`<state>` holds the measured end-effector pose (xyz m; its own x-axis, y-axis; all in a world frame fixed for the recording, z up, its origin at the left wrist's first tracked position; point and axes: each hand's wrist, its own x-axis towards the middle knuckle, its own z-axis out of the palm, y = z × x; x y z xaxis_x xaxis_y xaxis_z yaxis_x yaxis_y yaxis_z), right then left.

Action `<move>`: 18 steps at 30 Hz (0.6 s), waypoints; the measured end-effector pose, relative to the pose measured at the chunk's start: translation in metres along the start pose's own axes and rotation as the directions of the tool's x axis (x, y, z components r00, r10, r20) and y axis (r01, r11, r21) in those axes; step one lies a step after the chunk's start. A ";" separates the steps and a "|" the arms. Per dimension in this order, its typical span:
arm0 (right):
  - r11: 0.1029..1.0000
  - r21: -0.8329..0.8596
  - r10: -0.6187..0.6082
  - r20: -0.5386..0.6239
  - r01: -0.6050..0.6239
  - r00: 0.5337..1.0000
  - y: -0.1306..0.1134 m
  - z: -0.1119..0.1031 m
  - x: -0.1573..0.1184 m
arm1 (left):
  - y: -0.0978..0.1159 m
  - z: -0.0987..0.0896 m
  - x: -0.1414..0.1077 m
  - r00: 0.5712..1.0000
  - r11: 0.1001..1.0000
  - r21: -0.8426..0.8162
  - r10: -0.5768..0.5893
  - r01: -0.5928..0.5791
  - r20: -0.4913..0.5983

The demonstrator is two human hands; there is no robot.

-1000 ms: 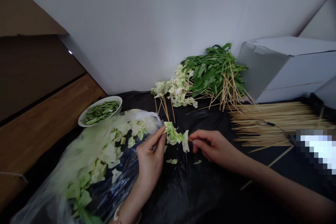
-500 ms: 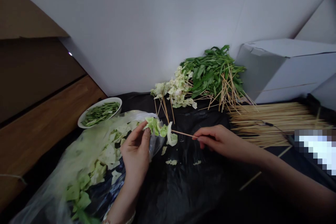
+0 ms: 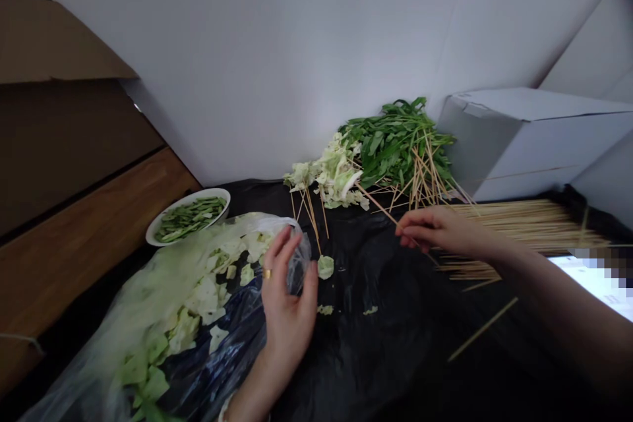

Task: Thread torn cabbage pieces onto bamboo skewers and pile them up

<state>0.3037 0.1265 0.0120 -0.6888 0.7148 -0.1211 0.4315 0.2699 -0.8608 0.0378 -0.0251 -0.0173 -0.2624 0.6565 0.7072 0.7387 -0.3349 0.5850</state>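
So on my end I'm looking at a loaded skewer (image 3: 383, 206), thin straight bamboo with ruffly pale cabbage bunched at its far end. That leafy end is hanging right in front of the finished cabbage skewers (image 3: 304, 175); can't tell if they're touching. My right hand (image 3: 438, 231) is pinching the stick near its bare end, thumb and fingertips clamped on the wood. My left hand (image 3: 289, 310) is holding nothing, fingers spreading and thumb standing apart, beside a crinkly leaf scrap (image 3: 325, 268). To its left, a filmy clear plastic bag (image 3: 119, 316) is lying around floppy cabbage pieces (image 3: 205, 297). Further out, a round white bowl (image 3: 147, 237) is holding sliced green pods, glossy black sheeting (image 3: 386, 356) is covering the table, and bare bamboo sticks (image 3: 519, 224) are lying in a dense bundle.
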 end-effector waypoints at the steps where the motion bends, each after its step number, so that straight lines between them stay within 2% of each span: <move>1: 0.999 0.046 0.005 -0.018 -0.004 1.000 0.005 -0.005 0.001 | 0.002 0.000 -0.002 0.999 1.000 0.015 0.022 -0.022 0.031; 6: 0.974 0.226 0.051 -0.145 -0.017 0.988 0.027 -0.019 0.006 | 0.010 0.006 -0.013 0.981 0.987 -0.011 0.162 -0.162 0.110; 9: 0.965 0.263 0.055 -0.140 -0.016 0.989 0.026 -0.015 0.009 | 0.011 0.009 -0.017 0.949 0.965 -0.049 0.262 -0.257 0.178; 14: 0.977 0.179 -0.099 -0.092 0.114 0.991 -0.013 0.009 0.034 | 0.010 0.010 -0.022 0.923 0.951 -0.083 0.310 -0.298 0.228; 18: 0.987 0.128 -0.090 -0.090 0.102 0.992 -0.045 0.038 0.081 | 0.010 0.012 -0.024 0.918 0.953 -0.109 0.302 -0.283 0.257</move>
<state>0.2066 0.1479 0.0218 -0.6696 0.7427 0.0023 0.2813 0.2565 -0.9247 0.0587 -0.0362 -0.0336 0.1418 0.6753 0.7238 0.7106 -0.5785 0.4005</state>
